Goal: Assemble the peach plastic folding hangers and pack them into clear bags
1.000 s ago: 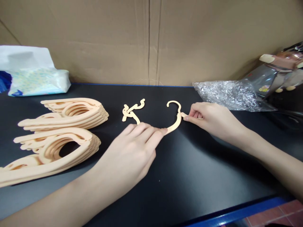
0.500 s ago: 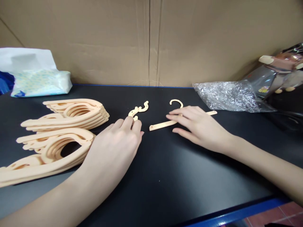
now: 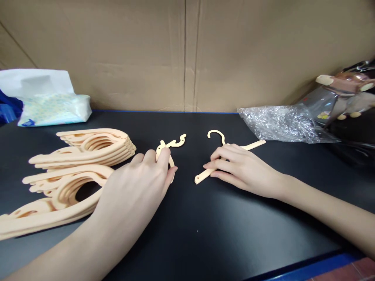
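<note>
My left hand [image 3: 140, 183] lies on the black table [image 3: 222, 226] with its fingertips curled on a small peach curved hook piece [image 3: 171, 145]. My right hand [image 3: 238, 168] rests over a peach hanger hook with a straight bar [image 3: 218, 137], fingers closed lightly on the bar, which slants from the lower left to the upper right. The hook's round top shows just beyond my fingers. Two stacks of peach hanger arms [image 3: 84, 156] lie to the left of my left hand.
A tissue pack [image 3: 52, 105] sits at the far left. Crumpled clear plastic [image 3: 281, 123] and a dark bag with a toy figure [image 3: 345, 93] lie at the back right. A cardboard wall [image 3: 187, 50] stands behind. The table's blue front edge [image 3: 316, 267] is near.
My left hand let go of the hook-and-bar piece and moved left onto the small curved piece. My right hand laid the bar flat, then drew and turned it nearer.
</note>
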A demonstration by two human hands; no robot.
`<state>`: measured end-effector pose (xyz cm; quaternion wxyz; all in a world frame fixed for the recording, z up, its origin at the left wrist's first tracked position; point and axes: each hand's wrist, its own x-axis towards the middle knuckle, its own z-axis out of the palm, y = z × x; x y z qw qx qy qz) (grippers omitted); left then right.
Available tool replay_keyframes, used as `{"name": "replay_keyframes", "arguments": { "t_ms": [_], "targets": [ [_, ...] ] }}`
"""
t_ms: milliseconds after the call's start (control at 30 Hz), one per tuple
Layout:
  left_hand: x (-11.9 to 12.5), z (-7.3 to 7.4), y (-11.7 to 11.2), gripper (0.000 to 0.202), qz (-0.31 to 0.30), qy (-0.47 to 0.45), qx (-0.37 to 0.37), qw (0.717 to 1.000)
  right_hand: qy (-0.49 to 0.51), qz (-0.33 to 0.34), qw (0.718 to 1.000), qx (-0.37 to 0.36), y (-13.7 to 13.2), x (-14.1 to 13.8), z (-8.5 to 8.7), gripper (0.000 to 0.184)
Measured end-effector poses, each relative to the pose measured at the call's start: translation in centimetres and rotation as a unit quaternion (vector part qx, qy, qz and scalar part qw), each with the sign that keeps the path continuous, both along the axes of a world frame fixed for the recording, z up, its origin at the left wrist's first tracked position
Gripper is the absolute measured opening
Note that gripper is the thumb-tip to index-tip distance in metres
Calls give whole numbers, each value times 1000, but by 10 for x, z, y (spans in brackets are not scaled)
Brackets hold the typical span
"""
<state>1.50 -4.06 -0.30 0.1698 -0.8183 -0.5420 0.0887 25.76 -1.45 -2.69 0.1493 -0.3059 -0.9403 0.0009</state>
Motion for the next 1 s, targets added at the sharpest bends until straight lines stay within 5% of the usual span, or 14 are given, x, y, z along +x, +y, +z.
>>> {"name": "replay_keyframes", "arguments": {
  "t_ms": [333, 500, 733, 1000],
  "targets": [
    [-6, -9, 4, 35, -64, -145, 32, 987, 11, 3, 1000, -25, 0, -2, 0, 24],
    [-6, -5, 2, 49, -22, -78, 23, 996, 16, 3, 999, -33, -1, -1, -1, 23],
    [-3, -18, 3, 41, 28, -67, 42, 997, 27, 10, 999, -31, 0, -1, -2, 24],
    [2, 0, 1, 51, 46, -6, -22, 999, 31, 15, 999, -27, 1, -1, -1, 23]
  ]
}}
